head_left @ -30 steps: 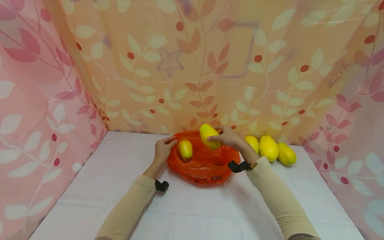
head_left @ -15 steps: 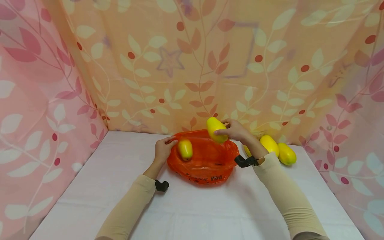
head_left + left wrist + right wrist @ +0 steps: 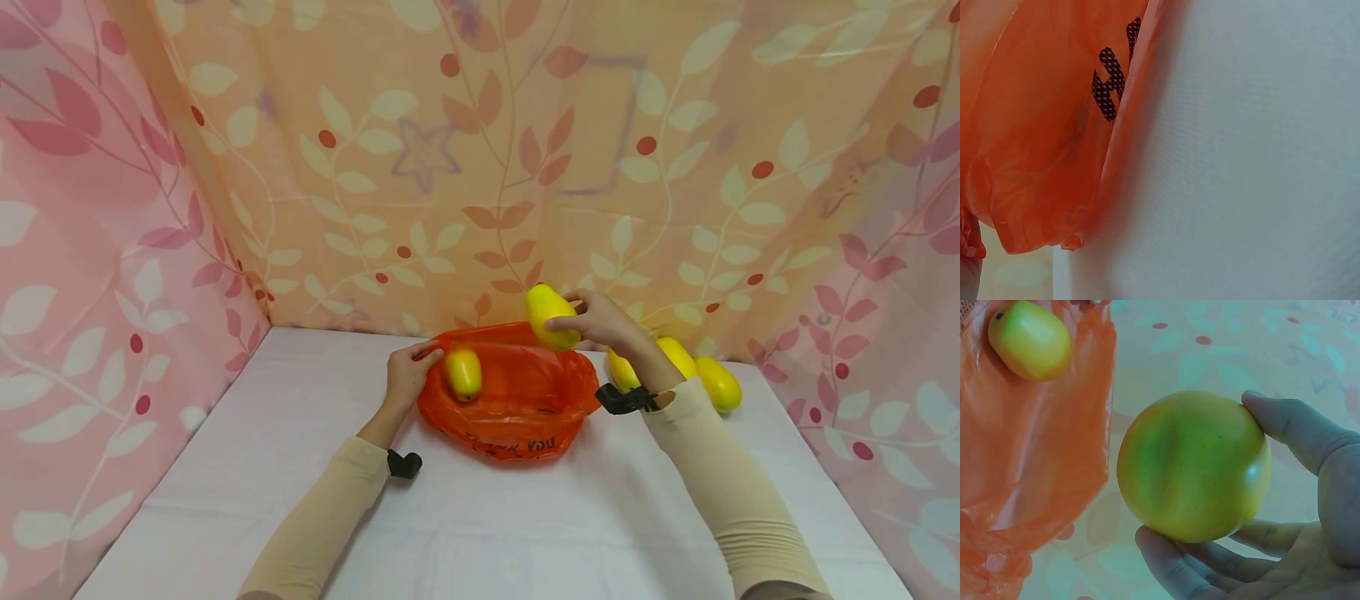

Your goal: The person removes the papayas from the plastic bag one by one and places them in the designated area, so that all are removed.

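Observation:
An orange plastic bag [image 3: 517,408] with black lettering lies open on the table. My left hand [image 3: 407,372] pinches its left rim; in the left wrist view the bag's wall [image 3: 1041,137] fills the left side, and only a sliver of the hand [image 3: 969,278] shows. Inside the bag, near that hand, rests a yellow mango [image 3: 463,374]. My right hand [image 3: 603,321] grips another mango [image 3: 551,317] between thumb and fingers, above the bag's back right rim. Seen from the right wrist, the gripped mango [image 3: 1194,465] is apart from the bag.
Several more yellow mangoes [image 3: 718,385] stand close together at the back right of the white table [image 3: 480,533], partly behind my right forearm. Leaf-patterned curtains [image 3: 480,167] enclose the back and both sides.
My right hand has moved right and up with its mango, from over the bag's middle to its back right rim. The left hand and the mango in the bag have stayed put.

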`<state>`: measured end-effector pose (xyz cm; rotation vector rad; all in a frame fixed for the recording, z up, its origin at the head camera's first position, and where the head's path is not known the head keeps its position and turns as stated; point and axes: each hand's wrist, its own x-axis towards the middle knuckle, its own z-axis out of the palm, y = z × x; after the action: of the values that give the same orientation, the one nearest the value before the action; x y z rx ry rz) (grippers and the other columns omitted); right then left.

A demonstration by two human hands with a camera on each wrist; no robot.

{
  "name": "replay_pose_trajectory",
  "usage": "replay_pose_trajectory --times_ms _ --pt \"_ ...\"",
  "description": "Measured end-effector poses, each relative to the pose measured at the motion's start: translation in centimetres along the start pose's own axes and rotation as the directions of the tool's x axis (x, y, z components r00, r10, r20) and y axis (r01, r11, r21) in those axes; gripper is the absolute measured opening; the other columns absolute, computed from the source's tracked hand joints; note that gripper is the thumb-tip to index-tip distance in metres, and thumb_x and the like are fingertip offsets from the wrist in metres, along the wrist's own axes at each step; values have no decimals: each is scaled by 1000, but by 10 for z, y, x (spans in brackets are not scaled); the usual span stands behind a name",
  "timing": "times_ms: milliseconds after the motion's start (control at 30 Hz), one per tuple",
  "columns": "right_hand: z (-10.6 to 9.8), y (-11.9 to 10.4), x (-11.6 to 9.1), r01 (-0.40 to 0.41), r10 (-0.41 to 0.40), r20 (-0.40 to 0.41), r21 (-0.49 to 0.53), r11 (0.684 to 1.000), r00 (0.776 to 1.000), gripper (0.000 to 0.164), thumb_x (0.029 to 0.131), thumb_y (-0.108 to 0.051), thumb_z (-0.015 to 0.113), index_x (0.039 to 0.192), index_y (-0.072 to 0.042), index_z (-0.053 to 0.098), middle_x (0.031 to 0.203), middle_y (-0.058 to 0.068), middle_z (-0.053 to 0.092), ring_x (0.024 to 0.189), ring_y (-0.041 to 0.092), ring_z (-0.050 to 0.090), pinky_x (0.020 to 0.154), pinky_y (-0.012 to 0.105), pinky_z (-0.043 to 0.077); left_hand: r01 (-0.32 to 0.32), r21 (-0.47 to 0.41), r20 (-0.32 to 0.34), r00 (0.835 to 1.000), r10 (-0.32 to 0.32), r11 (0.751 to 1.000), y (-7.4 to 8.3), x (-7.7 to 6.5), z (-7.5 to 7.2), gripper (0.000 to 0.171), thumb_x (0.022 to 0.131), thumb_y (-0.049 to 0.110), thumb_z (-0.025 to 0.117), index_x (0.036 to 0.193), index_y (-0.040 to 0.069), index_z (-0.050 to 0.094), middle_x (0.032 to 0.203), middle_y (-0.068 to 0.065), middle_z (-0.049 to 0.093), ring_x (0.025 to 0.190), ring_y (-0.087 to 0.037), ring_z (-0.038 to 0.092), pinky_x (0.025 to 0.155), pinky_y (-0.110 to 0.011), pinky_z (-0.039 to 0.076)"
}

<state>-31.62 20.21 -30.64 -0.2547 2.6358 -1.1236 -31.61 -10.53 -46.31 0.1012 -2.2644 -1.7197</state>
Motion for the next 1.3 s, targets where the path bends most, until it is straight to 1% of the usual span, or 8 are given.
replay_pose_trajectory --times_ms 267,500,667,800,967,1033,1300 --pt "-7 4 -2 15 -15 -14 -8 1000 1000 81 86 -44 71 146 -3 33 132 24 50 107 33 58 76 26 58 -3 -5 -7 1000 3 1000 0 0 0 28 86 16 74 111 1 74 111 -18 72 110 -28 66 96 -42 53" --pt "-12 6 -5 18 -18 -26 7 1000 1000 81 87 -41 70 146 -1 32 135 27 49 111 35 57 77 23 55 -7 -14 -12 1000 6 1000 0 0 0 29 86 15 74 111 0 73 110 -19 72 109 -29 66 96 -42 53" --pt "-17 9 -9 19 -18 -38 16 1000 999 80 87 -41 71 145 0 34 132 27 50 107 34 58 74 25 58 2 -17 -4 1000 -2 1000 -1 -1 -1 29 86 15 74 111 0 73 111 -19 72 109 -30 66 96 -42 53" --pt "-20 11 -12 39 -39 -50 -4 999 998 79 87 -42 71 143 1 37 128 27 51 104 34 57 75 26 57 5 -23 -4 1000 -5 1000 -1 -1 -2 29 86 15 74 111 0 73 111 -19 72 111 -30 65 96 -42 53" --pt "-26 14 -16 37 -39 -60 -25 999 997 77 86 -46 71 141 -2 39 127 25 52 105 34 55 76 26 53 5 -21 -5 1000 -5 1000 -1 -1 -2 30 86 16 74 111 0 73 112 -19 72 112 -30 64 97 -42 53" --pt "-28 14 -18 25 -27 -66 -28 999 997 77 86 -48 70 141 -4 39 127 24 52 105 33 55 76 26 52 8 -16 -6 1000 -8 1000 -1 -1 -2 30 86 17 75 111 0 73 112 -19 72 112 -30 64 97 -42 53" --pt "-34 17 -27 16 -18 -82 -35 999 996 82 85 -52 69 146 -7 36 131 24 52 106 33 54 80 27 49 16 -16 0 1000 -16 1000 -2 0 -2 30 86 18 74 111 0 73 113 -19 71 112 -30 64 98 -42 52"
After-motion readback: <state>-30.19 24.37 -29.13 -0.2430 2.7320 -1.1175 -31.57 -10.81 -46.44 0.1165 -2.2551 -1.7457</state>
